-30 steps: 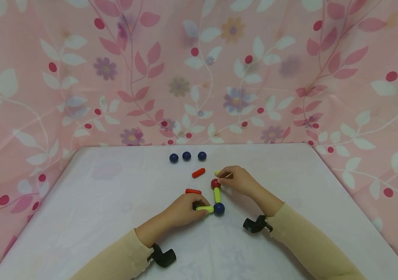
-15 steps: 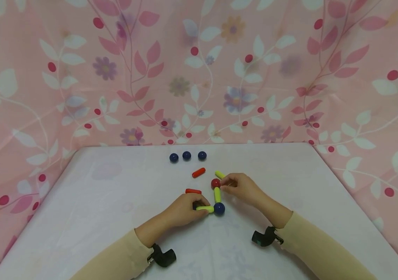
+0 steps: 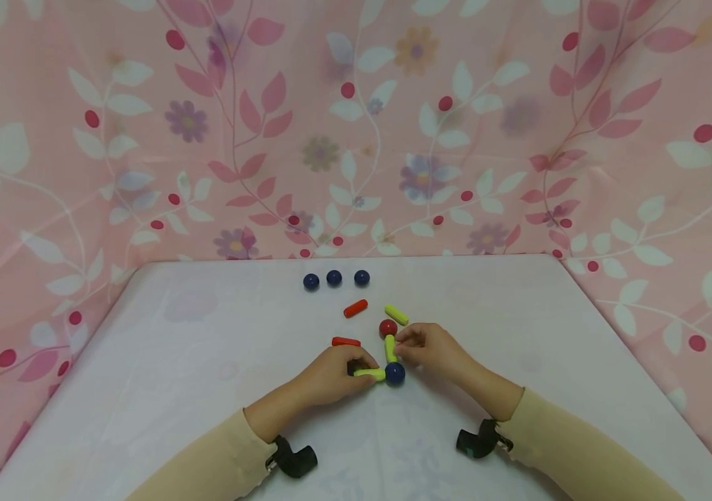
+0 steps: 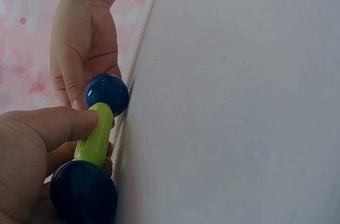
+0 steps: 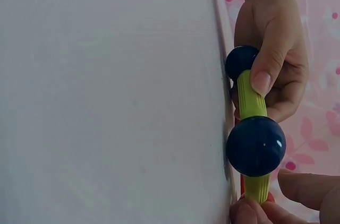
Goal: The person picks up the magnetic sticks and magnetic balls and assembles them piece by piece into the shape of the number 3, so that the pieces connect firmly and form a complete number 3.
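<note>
While the left hand (image 3: 329,376) pinches the lime rod (image 3: 371,375), presumably to steady the attached blue ball (image 3: 395,374) beyond its fingertips, the right hand (image 3: 433,349) lies alongside a second lime rod (image 3: 390,350), though any pinch cannot be confirmed.

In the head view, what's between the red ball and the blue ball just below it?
One lime stick spans the stretch from the red ball to that blue ball; the head view shows it.

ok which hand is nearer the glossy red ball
Right. The right hand is close beside the glossy red ball, on its near right; the left hand is farther off, toward the near left, pinching a lime-green ribbed rod.
</note>
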The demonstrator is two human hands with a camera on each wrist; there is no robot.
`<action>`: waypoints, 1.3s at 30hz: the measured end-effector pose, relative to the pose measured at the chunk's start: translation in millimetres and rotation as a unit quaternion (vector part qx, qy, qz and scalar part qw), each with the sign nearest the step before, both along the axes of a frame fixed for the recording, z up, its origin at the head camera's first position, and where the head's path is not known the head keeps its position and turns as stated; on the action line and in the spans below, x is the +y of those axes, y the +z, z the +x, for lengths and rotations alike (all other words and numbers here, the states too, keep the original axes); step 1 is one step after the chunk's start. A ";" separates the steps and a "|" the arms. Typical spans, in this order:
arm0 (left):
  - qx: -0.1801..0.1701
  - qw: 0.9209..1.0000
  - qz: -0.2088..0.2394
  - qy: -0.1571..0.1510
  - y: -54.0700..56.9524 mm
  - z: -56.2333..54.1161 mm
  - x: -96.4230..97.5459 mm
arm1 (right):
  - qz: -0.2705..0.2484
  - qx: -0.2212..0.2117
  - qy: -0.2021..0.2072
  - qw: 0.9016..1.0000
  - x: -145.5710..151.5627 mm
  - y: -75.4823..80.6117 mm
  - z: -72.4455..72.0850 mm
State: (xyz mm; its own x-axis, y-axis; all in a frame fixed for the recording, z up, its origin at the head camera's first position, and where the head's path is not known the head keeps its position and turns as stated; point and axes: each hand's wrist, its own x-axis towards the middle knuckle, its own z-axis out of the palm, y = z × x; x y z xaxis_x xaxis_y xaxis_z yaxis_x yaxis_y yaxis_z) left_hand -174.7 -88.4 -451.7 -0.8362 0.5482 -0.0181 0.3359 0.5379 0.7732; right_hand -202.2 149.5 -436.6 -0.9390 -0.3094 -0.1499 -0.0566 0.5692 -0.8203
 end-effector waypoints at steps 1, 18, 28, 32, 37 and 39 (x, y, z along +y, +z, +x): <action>0.001 1.000 0.000 -0.002 -0.2 -0.1 0.4 | -0.001 -0.005 -0.004 1.000 -0.4 0.3 0.4; -0.008 1.000 0.011 -0.002 1.4 0.3 1.6 | 0.018 -0.044 -0.037 0.998 -10.1 0.6 3.0; -0.019 1.000 0.017 0.002 11.3 -6.0 0.2 | -0.003 -0.066 -0.048 0.997 -9.0 -2.4 3.1; -0.020 0.999 0.019 0.019 21.2 -14.3 0.5 | -0.010 -0.072 -0.049 0.996 -8.1 -2.6 3.1; -0.026 0.998 0.025 0.048 31.5 -28.7 4.6 | -0.009 -0.073 -0.045 0.996 -6.9 -2.0 3.5; -0.025 0.998 0.028 0.059 33.8 -36.0 7.2 | -0.010 -0.075 -0.043 0.996 -6.6 -1.7 3.6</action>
